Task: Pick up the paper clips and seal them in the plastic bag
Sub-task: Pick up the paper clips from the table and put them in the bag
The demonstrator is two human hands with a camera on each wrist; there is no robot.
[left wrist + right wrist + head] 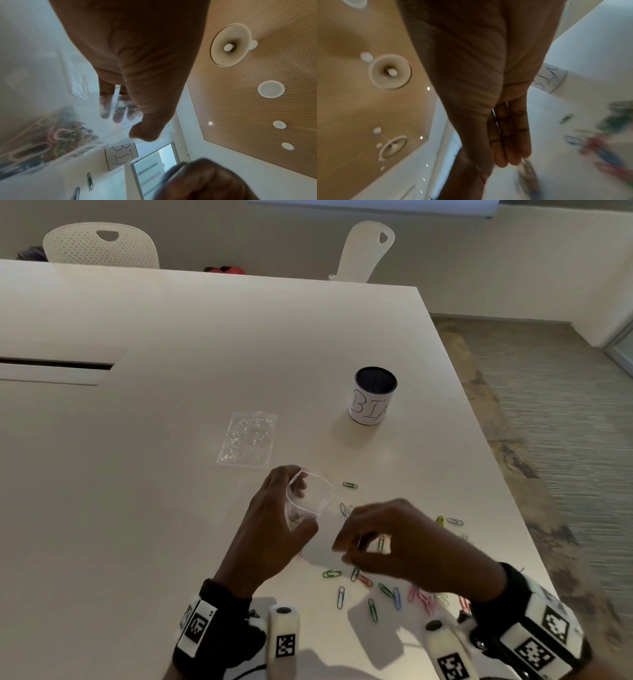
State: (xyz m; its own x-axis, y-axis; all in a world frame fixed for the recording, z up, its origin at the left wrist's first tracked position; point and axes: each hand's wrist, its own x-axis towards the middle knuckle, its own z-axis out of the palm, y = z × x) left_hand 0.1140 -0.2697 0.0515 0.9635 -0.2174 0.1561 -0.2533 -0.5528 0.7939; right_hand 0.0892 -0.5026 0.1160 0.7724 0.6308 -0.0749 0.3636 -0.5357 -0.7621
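Bag (308, 501) is floppy thin plastic, left hand (270, 525) pinching its open rim. Right hand (394, 539), beside it, looks curled; can't tell if it's holding anything. Paper clips (373, 587) nearby: light, slippery, pinch singly.

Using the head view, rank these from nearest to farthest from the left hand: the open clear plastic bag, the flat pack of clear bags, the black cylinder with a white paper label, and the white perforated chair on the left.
1. Open clear plastic bag: held in the left hand.
2. Flat pack of clear bags: on the table just beyond the hand.
3. Black cylinder with a white paper label: farther back, to the right.
4. White perforated chair: behind the table's far edge, left.
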